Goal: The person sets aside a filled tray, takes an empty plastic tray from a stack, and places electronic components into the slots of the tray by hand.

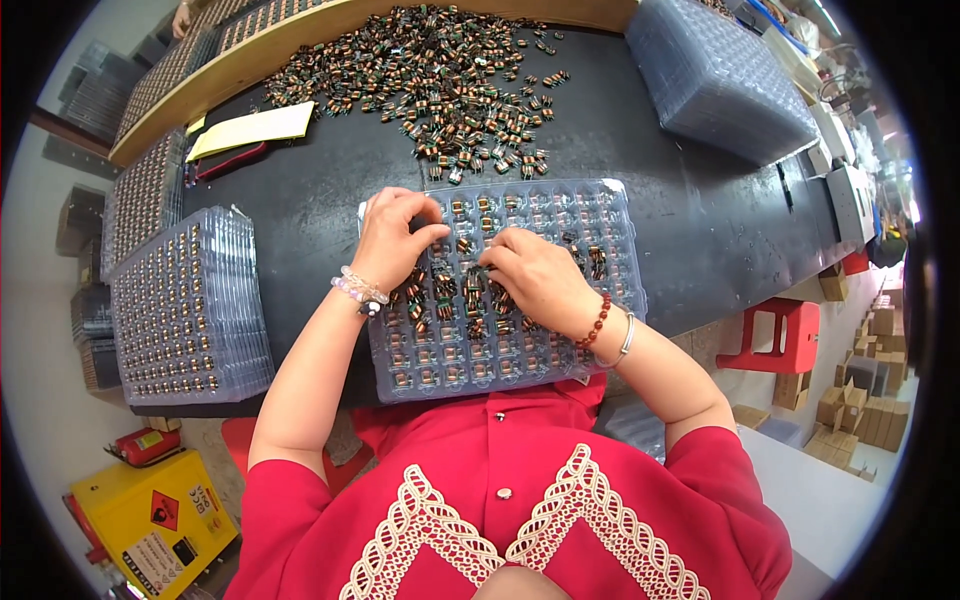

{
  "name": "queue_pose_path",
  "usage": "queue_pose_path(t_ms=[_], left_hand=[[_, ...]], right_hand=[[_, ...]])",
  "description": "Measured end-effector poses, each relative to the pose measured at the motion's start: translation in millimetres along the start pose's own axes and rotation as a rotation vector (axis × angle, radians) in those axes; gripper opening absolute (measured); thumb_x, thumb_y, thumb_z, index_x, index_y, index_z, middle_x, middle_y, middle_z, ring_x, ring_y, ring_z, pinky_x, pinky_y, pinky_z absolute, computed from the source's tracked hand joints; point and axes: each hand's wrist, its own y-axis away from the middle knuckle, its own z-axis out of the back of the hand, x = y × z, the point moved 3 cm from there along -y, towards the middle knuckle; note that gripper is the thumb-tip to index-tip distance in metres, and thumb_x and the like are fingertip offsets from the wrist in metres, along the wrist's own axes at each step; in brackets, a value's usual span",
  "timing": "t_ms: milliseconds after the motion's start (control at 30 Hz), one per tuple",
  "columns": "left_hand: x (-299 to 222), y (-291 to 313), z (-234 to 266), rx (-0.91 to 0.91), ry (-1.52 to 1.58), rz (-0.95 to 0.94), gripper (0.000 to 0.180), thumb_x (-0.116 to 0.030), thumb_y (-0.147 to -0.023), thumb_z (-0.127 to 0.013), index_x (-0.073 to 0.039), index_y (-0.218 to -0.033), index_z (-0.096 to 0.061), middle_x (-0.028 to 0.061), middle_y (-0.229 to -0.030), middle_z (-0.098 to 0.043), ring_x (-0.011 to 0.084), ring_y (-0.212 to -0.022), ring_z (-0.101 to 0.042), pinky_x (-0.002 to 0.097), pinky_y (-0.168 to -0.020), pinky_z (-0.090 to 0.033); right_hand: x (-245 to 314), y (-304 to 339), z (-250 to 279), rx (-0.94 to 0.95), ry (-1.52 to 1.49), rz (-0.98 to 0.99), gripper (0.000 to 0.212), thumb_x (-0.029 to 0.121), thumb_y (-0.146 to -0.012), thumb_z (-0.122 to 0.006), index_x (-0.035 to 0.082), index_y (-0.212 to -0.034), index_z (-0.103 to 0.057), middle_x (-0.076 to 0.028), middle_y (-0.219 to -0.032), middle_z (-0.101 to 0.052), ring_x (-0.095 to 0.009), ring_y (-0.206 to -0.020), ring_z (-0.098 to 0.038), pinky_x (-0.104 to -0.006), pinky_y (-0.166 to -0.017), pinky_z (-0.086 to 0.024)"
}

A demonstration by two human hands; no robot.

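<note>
A clear plastic tray (628, 270) with rows of pockets lies in front of me. Small copper-wound coils sit in many pockets, and loose coils (474, 300) are heaped across its middle. Over the tray's upper left part is my left hand (396, 238), its fingers curled toward the thumb; whatever they may hold is hidden. My right hand (540, 280) reaches over the middle of the tray, thumb and fingertips pinched together just above the loose coils. The fingers cover what is between them.
A large pile of coils (450, 90) spreads over the dark table's far side. Stacked filled trays (190, 310) stand left, a stack of clear trays (715, 80) far right. Yellow paper (255, 130) lies far left. A red stool (775, 340) stands right, a yellow cabinet (155, 520) lower left.
</note>
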Motion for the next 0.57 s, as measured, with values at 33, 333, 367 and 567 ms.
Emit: queue_pose_path(t_ms=[33,333,367,567], left_hand=[[5.7,-1.8,-1.3,-0.028,-0.066,-0.087,0.011,-0.016,-0.074,-0.073,-0.011,-0.084,-0.071,0.0011,-0.09,-0.065,0.0233,-0.099,-0.053,0.0389,-0.093,-0.039],[-7.4,5.8,-5.0,-0.135,-0.167,-0.319,0.015,-0.017,-0.071,-0.074,-0.013,-0.085,-0.072,0.0016,-0.095,-0.062,0.0258,-0.109,-0.049,0.0429,-0.094,-0.038],[-14.0,7.0,-7.6,-0.074,-0.127,-0.326,0.015,-0.016,-0.071,-0.074,-0.013,-0.085,-0.072,0.002,-0.096,-0.061,0.026,-0.11,-0.049,0.0424,-0.095,-0.038],[-19.0,9.1,-21.9,-0.001,-0.162,-0.277,0.013,-0.012,-0.072,-0.073,-0.009,-0.084,-0.069,0.004,-0.1,-0.06,0.0277,-0.111,-0.048,0.0428,-0.097,-0.038]], right_hand=[[-1.3,0.5,1.7,-0.009,-0.02,-0.006,0.02,0.008,-0.081,-0.065,0.007,-0.101,-0.061,-0.01,-0.095,-0.06,-0.028,-0.087,-0.062,-0.0366,-0.07,-0.052],[-18.8,-1.4,17.8,-0.182,-0.362,-0.196,0.014,0.003,-0.084,-0.064,0.002,-0.097,-0.065,-0.01,-0.104,-0.065,-0.021,-0.09,-0.065,-0.0291,-0.072,-0.053],[-20.8,-1.3,20.1,-0.2,-0.426,-0.25,0.014,0.003,-0.084,-0.064,0.001,-0.097,-0.066,-0.01,-0.106,-0.066,-0.019,-0.092,-0.065,-0.0279,-0.073,-0.053],[-49.3,-1.3,18.6,-0.202,-0.552,-0.416,0.018,0.004,-0.085,-0.064,0.003,-0.103,-0.069,-0.009,-0.106,-0.068,-0.015,-0.096,-0.064,-0.0266,-0.083,-0.052]])
